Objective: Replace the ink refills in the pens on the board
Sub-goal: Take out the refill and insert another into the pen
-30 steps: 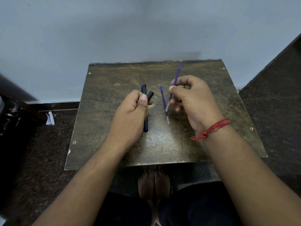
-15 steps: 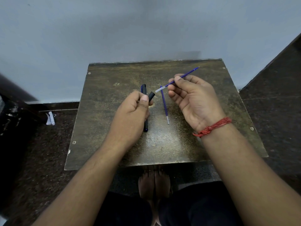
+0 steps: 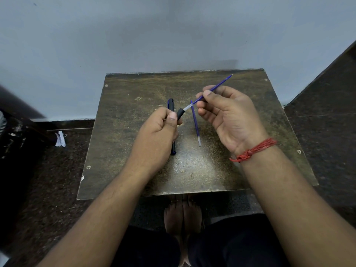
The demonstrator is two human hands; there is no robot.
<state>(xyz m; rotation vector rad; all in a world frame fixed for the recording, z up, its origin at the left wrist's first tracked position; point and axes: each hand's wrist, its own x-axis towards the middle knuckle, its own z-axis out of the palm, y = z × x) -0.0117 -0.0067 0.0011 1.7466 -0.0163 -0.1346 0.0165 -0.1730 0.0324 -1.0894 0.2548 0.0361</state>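
My left hand (image 3: 158,132) grips a black pen barrel (image 3: 180,113) with its open end pointing up and right. My right hand (image 3: 227,114) pinches a blue refill (image 3: 217,86) between thumb and fingers. The refill's pale back end touches the barrel's opening, and its tip points to the far right. A second blue refill (image 3: 195,122) lies on the worn brown board (image 3: 134,105) between my hands. Another black pen (image 3: 171,105) lies on the board, partly hidden under my left hand.
The board stands on a dark speckled floor against a pale blue wall. A scrap of white paper (image 3: 60,139) lies on the floor to the left. My bare feet (image 3: 182,214) show below the board's near edge. A dark wall rises at right.
My right hand turned the refill from near upright to slanting, then brought its pale end down-left to the barrel's opening. My left hand stayed on the barrel.
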